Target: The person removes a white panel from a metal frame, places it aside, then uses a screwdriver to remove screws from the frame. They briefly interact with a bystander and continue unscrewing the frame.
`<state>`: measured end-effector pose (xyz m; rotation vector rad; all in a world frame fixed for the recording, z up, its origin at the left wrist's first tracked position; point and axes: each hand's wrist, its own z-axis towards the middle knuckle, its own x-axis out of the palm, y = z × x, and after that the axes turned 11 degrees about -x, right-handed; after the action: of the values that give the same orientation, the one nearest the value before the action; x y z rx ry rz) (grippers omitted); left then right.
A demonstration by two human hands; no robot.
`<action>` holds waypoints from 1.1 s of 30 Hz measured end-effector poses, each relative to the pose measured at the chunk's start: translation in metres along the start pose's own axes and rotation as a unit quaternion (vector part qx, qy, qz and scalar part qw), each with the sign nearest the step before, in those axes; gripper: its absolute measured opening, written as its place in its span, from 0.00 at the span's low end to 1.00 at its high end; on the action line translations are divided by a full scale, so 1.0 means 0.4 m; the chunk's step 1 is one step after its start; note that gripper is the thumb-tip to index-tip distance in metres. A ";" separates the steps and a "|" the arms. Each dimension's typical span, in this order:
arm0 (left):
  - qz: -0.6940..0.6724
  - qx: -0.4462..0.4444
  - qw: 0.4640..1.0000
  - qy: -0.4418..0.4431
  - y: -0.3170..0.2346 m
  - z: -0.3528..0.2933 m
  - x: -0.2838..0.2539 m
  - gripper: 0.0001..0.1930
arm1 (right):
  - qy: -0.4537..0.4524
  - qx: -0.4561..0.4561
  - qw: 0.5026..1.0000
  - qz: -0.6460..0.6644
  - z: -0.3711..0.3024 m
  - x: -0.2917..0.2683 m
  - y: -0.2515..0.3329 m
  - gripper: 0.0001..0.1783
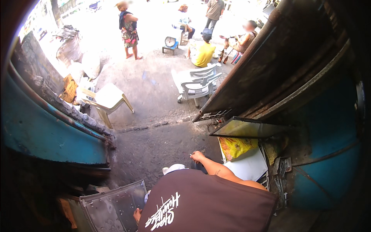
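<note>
In the head view, the dark framed panel [114,207] lies at the lower left, its face and frame looking whole; how much is finished and what remains cannot be told from this; the left hand [137,215] is at its right edge, fingers bent, its grip unclear; the right hand [198,156] is curled, seemingly pinching a slim pale thing [191,155]; below spreads a worn, dark-stained floor [154,147], between blue walls [54,123], opening onto a sunlit yard with a white chair [110,96].
</note>
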<state>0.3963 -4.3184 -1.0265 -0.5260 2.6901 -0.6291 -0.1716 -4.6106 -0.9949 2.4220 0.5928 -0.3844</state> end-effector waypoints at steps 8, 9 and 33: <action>0.039 -0.012 0.999 0.028 0.017 -0.033 0.142 0.19 | 0.013 -0.012 1.000 0.016 0.030 0.034 0.062 0.18; 0.040 -0.011 0.999 0.031 0.013 -0.035 0.153 0.19 | 0.015 -0.021 1.000 0.013 0.033 0.037 0.065 0.18; -0.004 0.016 1.000 -0.013 0.098 -0.025 -0.023 0.19 | 0.016 0.004 1.000 -0.015 0.026 0.008 0.035 0.19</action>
<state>0.3895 -4.2782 -1.0347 -0.5337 2.6502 -0.6608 -0.1630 -4.6262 -0.9974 2.4331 0.6434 -0.3621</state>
